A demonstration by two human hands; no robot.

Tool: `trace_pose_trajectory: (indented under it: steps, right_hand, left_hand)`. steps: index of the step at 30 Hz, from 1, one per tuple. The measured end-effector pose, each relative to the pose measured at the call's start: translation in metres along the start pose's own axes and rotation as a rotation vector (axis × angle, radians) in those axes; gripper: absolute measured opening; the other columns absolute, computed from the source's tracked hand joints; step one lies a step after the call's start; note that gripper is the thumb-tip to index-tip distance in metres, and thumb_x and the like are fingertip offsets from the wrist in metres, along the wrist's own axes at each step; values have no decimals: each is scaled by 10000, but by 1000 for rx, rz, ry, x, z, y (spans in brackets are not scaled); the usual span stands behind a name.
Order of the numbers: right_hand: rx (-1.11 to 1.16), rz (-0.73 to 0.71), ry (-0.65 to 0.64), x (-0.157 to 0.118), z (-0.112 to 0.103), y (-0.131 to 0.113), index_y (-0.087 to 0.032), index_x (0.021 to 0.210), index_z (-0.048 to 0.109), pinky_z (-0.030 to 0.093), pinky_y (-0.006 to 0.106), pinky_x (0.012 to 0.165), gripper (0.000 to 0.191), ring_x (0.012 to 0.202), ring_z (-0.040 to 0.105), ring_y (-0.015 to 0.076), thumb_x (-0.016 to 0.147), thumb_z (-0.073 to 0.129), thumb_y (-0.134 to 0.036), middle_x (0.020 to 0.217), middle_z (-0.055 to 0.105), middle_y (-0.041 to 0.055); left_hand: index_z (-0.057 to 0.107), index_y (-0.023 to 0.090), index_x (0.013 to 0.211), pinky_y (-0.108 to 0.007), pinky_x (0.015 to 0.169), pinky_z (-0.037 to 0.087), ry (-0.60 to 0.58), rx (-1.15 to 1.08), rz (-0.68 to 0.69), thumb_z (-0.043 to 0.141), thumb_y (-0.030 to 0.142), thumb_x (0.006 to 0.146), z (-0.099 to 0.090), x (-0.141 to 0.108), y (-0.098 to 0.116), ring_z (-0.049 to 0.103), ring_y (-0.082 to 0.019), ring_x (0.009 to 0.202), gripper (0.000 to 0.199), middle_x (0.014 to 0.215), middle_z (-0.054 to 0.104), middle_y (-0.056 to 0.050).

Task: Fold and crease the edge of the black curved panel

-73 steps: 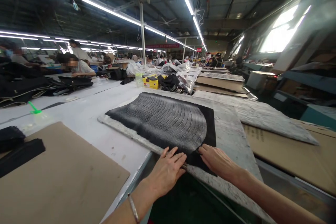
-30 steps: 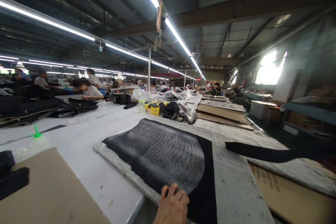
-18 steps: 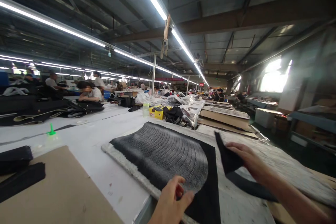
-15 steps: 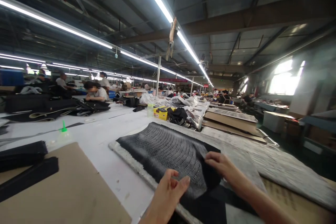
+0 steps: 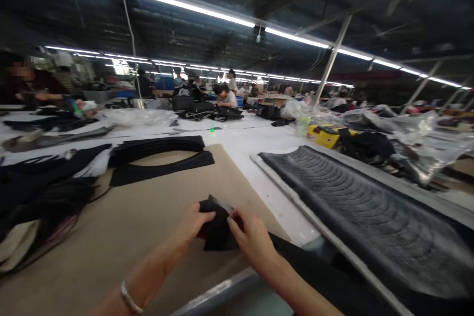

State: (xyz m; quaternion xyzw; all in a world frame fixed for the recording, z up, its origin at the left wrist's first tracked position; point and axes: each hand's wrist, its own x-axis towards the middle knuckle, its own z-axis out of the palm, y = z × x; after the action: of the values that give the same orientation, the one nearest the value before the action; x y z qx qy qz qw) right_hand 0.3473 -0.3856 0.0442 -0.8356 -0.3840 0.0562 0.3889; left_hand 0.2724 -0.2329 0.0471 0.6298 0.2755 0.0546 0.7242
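Note:
My left hand (image 5: 193,223) pinches the left side of a black piece of sheet material (image 5: 219,231). With thumb and fingers together, my right hand (image 5: 249,229) grips the same piece at its right edge. A lighter grey patch shows along its upper edge. Both hands are over a brown board (image 5: 155,207). Black material also extends toward the lower right behind my right forearm; whether it joins the held piece I cannot tell. To the right, a black sheet with a grey ridged, scale-like pattern (image 5: 355,197) lies on a pale slab (image 5: 281,182).
Curved black pieces (image 5: 159,150) lie at the board's far edge. Black material (image 5: 48,192) is piled at left. A green-tipped bottle (image 5: 212,131) stands beyond the board, and a yellow box (image 5: 324,136) sits behind the slab. Other people work farther back.
The view has swung left. My hands have gone from the patterned sheet on the slab to above the brown board, where both now hold a black piece.

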Motion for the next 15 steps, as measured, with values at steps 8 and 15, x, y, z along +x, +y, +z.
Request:
trace_pose_trajectory:
  steps: [8,15]
  right_hand:
    - [-133,-601,-169,-54,75,-10,-190,1139,595,450,372,942,305,1077,544,236,868,483,-109,1137,616,77]
    - [-211,-680,-71,-63,61,19,-236,1216,571,544,311,812,331,1000,623,220,898,541,-323,1158,626,82]
  left_hand:
    - [641,146,770,-224,443,405,522,46,-133,758,388,528,-176,-83,-68,593,-174,538,361,625,653,-17]
    - [655,140,722,-235,467,421,701,123,-77,717,360,567,-205,-129,-78,603,-186,556,276,617,665,-29]
